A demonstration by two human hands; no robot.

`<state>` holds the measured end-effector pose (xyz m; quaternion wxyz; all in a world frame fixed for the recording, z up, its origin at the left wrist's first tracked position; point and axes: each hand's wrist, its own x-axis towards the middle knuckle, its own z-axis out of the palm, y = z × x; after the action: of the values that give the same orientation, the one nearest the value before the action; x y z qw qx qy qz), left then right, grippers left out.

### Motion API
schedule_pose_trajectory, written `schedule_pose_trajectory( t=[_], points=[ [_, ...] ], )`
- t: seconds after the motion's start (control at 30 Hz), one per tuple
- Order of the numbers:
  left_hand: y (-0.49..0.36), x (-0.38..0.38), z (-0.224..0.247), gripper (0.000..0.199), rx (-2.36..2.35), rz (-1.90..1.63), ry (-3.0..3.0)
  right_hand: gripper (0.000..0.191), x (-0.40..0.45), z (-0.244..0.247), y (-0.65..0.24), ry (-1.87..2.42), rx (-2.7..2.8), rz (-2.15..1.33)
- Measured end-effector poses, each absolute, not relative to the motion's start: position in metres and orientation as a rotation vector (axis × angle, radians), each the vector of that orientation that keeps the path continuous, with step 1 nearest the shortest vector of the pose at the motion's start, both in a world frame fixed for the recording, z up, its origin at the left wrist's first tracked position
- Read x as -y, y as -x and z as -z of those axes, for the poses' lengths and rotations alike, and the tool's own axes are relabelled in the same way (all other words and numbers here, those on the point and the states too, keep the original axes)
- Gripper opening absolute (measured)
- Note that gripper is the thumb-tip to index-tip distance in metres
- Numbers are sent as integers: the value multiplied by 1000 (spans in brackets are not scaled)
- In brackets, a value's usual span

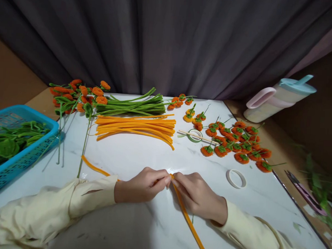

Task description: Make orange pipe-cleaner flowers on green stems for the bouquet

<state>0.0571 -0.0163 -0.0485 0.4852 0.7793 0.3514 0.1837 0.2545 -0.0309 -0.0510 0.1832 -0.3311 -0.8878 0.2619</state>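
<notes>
My left hand [147, 184] and my right hand [197, 195] meet fingertip to fingertip over the white table, both pinching one orange pipe cleaner [190, 223]. One end of it runs down toward the front edge; an orange length also shows beyond my left wrist. What the fingertips form between them is mostly covered, with just a small orange bit visible. Beyond my hands lies a bundle of orange pipe cleaners [135, 127], and behind that a bundle of green pipe cleaners [133, 105].
Finished orange flowers [238, 138] cluster at the right, more flowers [86, 93] at the back left. A blue basket [24, 158] holds green leaves. Also present are a white tape roll [236, 179], a green tape roll [195, 135] under a stick, pink-handled pliers [307, 193] and a tumbler [278, 100].
</notes>
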Motion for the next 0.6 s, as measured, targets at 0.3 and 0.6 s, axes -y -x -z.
schedule_pose_trajectory(
  t=[0.3,0.6],
  points=[
    [-59,15,50,26,-885,-398,-1899,15,38,51,-248,876,2780,69],
    [-60,14,50,26,-883,-392,-1899,19,38,52,-246,893,2741,-6]
  ],
)
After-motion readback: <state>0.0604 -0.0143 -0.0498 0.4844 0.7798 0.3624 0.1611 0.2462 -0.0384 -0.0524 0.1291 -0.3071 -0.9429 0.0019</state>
